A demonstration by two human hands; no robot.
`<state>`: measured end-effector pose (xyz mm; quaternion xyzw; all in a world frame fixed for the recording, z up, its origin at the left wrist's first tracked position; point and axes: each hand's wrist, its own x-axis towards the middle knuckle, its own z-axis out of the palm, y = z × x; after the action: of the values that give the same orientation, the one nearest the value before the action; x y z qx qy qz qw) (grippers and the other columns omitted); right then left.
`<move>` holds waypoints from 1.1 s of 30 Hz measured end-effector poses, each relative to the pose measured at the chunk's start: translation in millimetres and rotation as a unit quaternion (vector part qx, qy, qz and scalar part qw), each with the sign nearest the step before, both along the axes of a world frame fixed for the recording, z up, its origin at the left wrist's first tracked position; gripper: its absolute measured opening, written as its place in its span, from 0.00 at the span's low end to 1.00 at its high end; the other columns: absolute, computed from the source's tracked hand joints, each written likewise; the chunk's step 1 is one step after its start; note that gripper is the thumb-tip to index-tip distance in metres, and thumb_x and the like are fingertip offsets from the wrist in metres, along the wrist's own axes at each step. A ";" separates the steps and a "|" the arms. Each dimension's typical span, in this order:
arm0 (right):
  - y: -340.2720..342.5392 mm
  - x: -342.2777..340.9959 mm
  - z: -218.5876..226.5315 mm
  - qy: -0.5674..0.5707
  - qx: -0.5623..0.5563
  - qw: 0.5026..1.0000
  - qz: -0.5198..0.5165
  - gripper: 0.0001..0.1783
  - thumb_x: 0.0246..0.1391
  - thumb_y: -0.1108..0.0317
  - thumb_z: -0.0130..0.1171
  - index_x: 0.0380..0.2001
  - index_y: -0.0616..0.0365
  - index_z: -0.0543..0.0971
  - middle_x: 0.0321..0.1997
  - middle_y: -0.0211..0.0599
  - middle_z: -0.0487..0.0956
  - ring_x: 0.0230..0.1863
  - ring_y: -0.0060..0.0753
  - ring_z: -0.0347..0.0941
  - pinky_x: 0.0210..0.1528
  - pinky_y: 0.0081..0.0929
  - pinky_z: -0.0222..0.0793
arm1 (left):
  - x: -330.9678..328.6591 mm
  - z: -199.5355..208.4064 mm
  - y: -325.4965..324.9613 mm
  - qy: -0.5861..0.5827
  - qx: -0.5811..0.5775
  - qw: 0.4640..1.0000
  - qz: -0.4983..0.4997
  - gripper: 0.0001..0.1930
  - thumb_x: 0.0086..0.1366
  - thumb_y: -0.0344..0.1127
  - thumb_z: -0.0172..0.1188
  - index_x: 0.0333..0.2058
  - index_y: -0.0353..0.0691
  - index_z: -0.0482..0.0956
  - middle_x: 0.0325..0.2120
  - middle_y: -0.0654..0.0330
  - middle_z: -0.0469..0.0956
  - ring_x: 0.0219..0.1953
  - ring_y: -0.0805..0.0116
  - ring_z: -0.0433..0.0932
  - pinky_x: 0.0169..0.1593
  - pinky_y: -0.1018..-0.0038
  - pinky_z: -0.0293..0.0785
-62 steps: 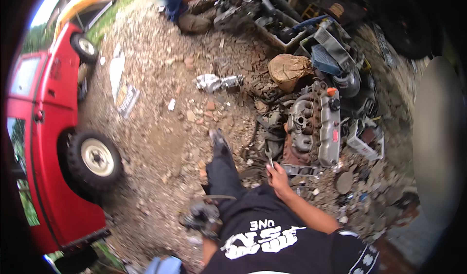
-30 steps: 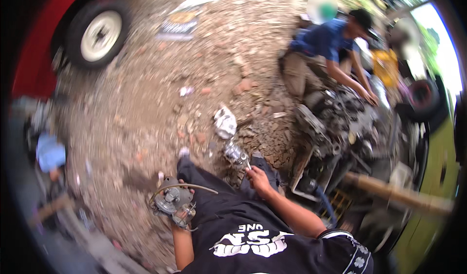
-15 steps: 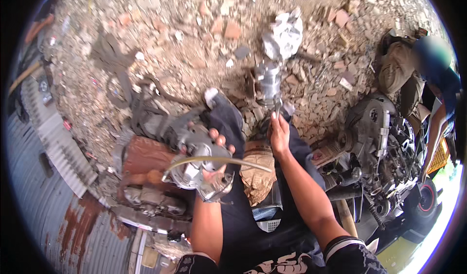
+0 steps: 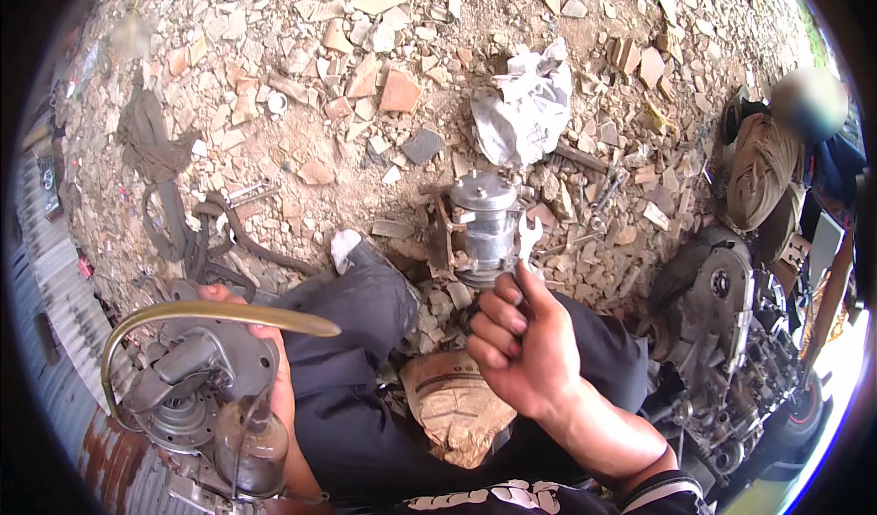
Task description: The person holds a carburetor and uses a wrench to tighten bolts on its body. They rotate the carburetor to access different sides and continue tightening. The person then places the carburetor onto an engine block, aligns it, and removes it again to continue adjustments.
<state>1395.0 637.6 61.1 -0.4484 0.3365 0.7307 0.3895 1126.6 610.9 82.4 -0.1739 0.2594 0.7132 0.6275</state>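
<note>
My left hand (image 4: 281,373), low on the left, grips a grey metal engine part (image 4: 239,355) with round flanges and a cloudy bowl. From that part curves a yellowish hose (image 4: 219,312), its free end pointing right across the front of my hand. My right hand (image 4: 525,346) is closed round an open-ended wrench (image 4: 529,238), whose jaw sticks up beyond the fingers. Just past the wrench, a shiny metal cylinder (image 4: 482,227) with a round lid stands on the rubble, beside a rusty bracket (image 4: 440,241). Between my legs lies a crumpled brown paper bag (image 4: 457,405).
A greasy engine block (image 4: 722,332) stands at my right, with another person (image 4: 767,177) beyond it. A crumpled white bag (image 4: 525,104) and loose wrenches (image 4: 607,191) lie ahead. Dark straps (image 4: 164,204) are at left, near corrugated sheeting (image 4: 55,332).
My left hand and the engine part have moved left and lower in view. The wrench now points upward in my right hand, its jaw plainly visible. The whole view has shifted.
</note>
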 end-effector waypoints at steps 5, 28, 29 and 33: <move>-18.4 31.8 25.5 -0.048 0.073 0.996 0.023 0.21 0.74 0.47 0.41 0.28 0.45 0.64 0.18 0.18 0.56 0.15 0.17 0.46 0.19 0.21 0.45 | 14.1 0.3 -30.9 0.092 0.026 0.995 -0.021 0.33 0.67 0.37 0.59 0.68 0.41 0.61 0.61 0.55 0.66 0.63 0.62 0.66 0.66 0.57 0.62; -161.6 17.8 105.8 -0.039 0.513 0.854 0.076 0.15 0.73 0.53 0.46 0.41 0.51 0.73 0.27 0.22 0.68 0.20 0.16 0.56 0.18 0.17 0.49 | 43.2 80.8 -186.7 0.083 0.365 0.926 -0.044 0.29 0.67 0.60 0.56 0.51 0.40 0.77 0.48 0.44 0.76 0.49 0.49 0.77 0.54 0.50 0.75; -161.8 17.0 101.5 -0.104 0.525 0.840 0.092 0.15 0.72 0.53 0.47 0.43 0.52 0.74 0.27 0.22 0.68 0.20 0.17 0.56 0.17 0.17 0.50 | 48.1 88.5 -187.2 0.060 0.369 0.926 -0.048 0.28 0.66 0.58 0.58 0.52 0.39 0.76 0.47 0.45 0.77 0.49 0.49 0.78 0.55 0.49 0.76; -169.4 10.1 89.1 -0.182 0.587 0.764 0.194 0.19 0.72 0.52 0.46 0.45 0.56 0.75 0.25 0.23 0.65 0.18 0.16 0.55 0.15 0.17 0.48 | 23.0 106.2 -192.9 0.050 0.485 0.863 -0.136 0.28 0.62 0.53 0.65 0.58 0.48 0.74 0.51 0.47 0.78 0.50 0.45 0.79 0.52 0.41 0.80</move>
<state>1405.0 468.2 150.2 -0.3127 -0.3303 0.7500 0.4803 1149.6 418.0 188.6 0.2251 -0.0669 0.6642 0.7097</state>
